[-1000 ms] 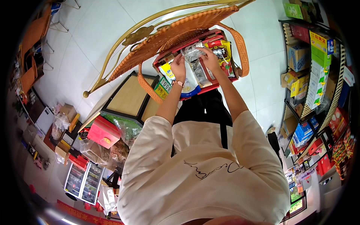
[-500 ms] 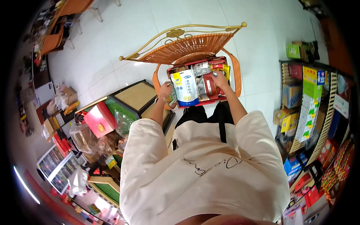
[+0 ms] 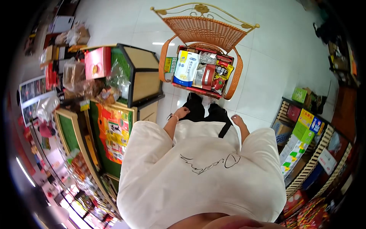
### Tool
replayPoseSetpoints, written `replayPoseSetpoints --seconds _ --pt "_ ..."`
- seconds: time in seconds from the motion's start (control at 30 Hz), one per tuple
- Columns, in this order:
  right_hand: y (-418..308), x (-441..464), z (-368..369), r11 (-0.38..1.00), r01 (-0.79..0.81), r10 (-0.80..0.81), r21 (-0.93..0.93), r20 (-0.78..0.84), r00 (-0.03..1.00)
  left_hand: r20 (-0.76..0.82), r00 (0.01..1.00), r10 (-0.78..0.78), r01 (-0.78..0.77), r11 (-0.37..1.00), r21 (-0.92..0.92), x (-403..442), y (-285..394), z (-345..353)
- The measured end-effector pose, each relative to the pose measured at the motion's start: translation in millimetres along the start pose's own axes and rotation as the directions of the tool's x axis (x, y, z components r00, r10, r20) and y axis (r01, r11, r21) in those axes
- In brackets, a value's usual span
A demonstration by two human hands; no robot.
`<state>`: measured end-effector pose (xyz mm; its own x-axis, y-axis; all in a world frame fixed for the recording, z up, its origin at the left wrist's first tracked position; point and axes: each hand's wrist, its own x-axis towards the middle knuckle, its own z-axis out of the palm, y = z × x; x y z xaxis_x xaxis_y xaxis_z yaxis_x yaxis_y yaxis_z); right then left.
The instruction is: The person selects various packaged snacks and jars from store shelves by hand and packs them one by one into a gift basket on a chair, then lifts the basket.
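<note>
My left hand (image 3: 182, 112) hangs empty beside my left thigh, fingers loose and partly turned from view. On the other side my right hand (image 3: 237, 120) is held low and away from everything, its fingers slack with nothing seen in them. In front of me a red box (image 3: 210, 94) full of packaged snacks rests on the seat of a wicker chair (image 3: 207, 28). Inside lie a white and blue pouch (image 3: 186, 68), a clear packet with a red label (image 3: 206, 76), a silvery packet (image 3: 207, 57) and a yellow and black bag (image 3: 223, 71). A green and yellow packet (image 3: 170, 65) sits beside the box, near the left armrest.
Wooden display stands (image 3: 141, 76) are at my left, carrying a red gift box (image 3: 97, 63) and plastic bags. To the right stands a slatted rack (image 3: 309, 160) with cartons. Pale floor tiles (image 3: 263, 72) surround the chair.
Both hands have left the box of snacks and dropped back to my sides. The chair and box now appear farther from my body, and the view has turned.
</note>
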<state>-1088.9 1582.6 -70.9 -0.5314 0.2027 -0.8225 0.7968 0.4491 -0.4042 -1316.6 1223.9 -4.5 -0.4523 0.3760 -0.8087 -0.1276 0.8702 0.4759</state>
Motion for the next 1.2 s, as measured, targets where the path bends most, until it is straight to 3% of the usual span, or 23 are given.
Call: replayPoseSetpoints --seconds 0.07,0.1,0.27,0.37,0.43,0.47,0.5,0.53,0.57,0.6,0.63,0.67,0.7,0.73,0.8,0.83,0.87,0.93,0.97,1.03,1.1,1.2 --pt "35.5 -9.8 -3.5 0.997 -0.071 0.071 -0.008 0.002 0.997 -0.086 0.995 -0.058 0.057 0.998 -0.008 -27.0 8.1 19.1" --pt "56.2 -7.3 -2.9 0.994 -0.023 0.019 -0.11 -0.034 0.999 -0.123 0.99 -0.066 0.059 0.996 -0.06 -38.5 12.3 22.8" --pt "102.4 49.1 -27.0 0.968 -0.117 0.129 -0.22 0.041 0.991 -0.296 0.947 -0.128 -0.006 0.91 -0.414 -62.5 -1.6 27.3" --pt "67.4 104.6 -50.7 0.947 0.006 0.013 -0.32 0.058 0.998 -0.352 0.934 -0.06 0.003 0.987 -0.16 -95.8 0.1 24.5" --pt "-25.2 101.9 -76.2 0.923 0.099 -0.043 -0.371 0.155 0.987 -0.355 0.933 -0.055 0.01 0.992 -0.126 -123.0 -3.7 32.5" --pt "-72.5 103.2 -78.0 0.909 0.128 -0.096 -0.395 0.1 0.99 -0.401 0.914 -0.057 -0.027 0.979 -0.201 -135.4 -11.6 41.1" --pt "-105.5 113.0 -70.9 0.851 0.361 -0.404 -0.38 -0.036 0.914 -0.447 0.893 -0.058 -0.071 0.961 -0.267 -147.3 -21.3 50.1" --pt "-157.3 101.8 -70.5 0.74 0.534 -0.578 -0.409 0.02 0.816 -0.491 0.869 -0.059 -0.12 0.938 -0.326 -159.4 -32.3 60.0" --pt "-219.0 72.8 -59.9 0.737 0.564 -0.616 -0.373 -0.027 0.787 -0.536 0.838 -0.105 -0.143 0.905 -0.402 -176.9 -42.0 71.0" --pt "-286.1 19.6 -50.3 0.678 0.546 -0.62 -0.492 0.015 0.784 -0.548 0.825 -0.135 -0.139 0.892 -0.429 -186.3 -61.7 83.0" --pt "-312.6 35.8 -25.8 0.647 0.602 -0.687 -0.468 -0.015 0.726 -0.556 0.815 -0.165 -0.136 0.877 -0.46 -194.3 -85.2 99.8" --pt "-358.9 -0.3 -7.6 0.671 0.657 -0.682 -0.342 0.062 0.729 -0.557 0.806 -0.199 -0.13 0.858 -0.496 -204.7 -102.6 120.2" --pt "-386.0 -5.5 20.0 0.437 0.788 -0.856 -0.434 0.069 0.512 -0.46 0.863 -0.21 -0.045 0.875 -0.483 -221.6 -114.4 122.8" --pt "-423.5 -47.6 45.1 0.407 0.828 -0.862 -0.386 0.137 0.488 -0.544 0.83 -0.123 -0.12 0.914 -0.388 -218.0 -144.1 143.9" --pt "-470.5 -110.6 103.6 0.388 0.892 -0.855 -0.23 0.27 0.442 -0.406 0.914 0.02 -0.081 0.988 -0.134 -245.8 -170.9 128.5" --pt "-481.4 -133.3 138.7 0.427 0.903 -0.84 -0.036 0.354 0.411 -0.458 0.883 -0.102 0.02 0.983 -0.18 -306.8 -145.5 94.2" --pt "-493.3 -159.8 171.0 0.461 0.873 -0.831 0.159 0.421 0.362 -0.8 0.592 -0.093 -0.112 0.974 -0.196 -337.9 -141.0 85.5" --pt "-512.0 -272.0 218.1 0.645 0.648 -0.743 0.404 0.531 0.408 -0.954 0.299 0.007 -0.176 0.983 -0.048 -415.4 -127.2 41.9" --pt "-512.1 -302.4 241.0 0.611 0.661 -0.761 0.436 0.553 0.339 -0.989 0.143 0.02 -0.179 0.984 -0.006 -452.7 -119.0 24.8" --pt "-509.1 -347.7 286.8 0.535 0.671 -0.794 0.513 0.577 0.192 -0.999 0.023 -0.039 -0.282 0.958 -0.044 -525.6 -104.0 10.0" --pt "-499.9 -370.3 328.3 0.602 0.624 -0.733 0.498 0.655 0.185 -0.992 -0.122 -0.023 -0.376 0.926 0.025 -584.6 -90.6 11.0" --pt "-474.3 -401.0 375.7 0.685 0.586 -0.639 0.434 0.743 0.197 -0.952 -0.304 0.037 -0.335 0.931 0.143 -628.1 -97.9 20.6"
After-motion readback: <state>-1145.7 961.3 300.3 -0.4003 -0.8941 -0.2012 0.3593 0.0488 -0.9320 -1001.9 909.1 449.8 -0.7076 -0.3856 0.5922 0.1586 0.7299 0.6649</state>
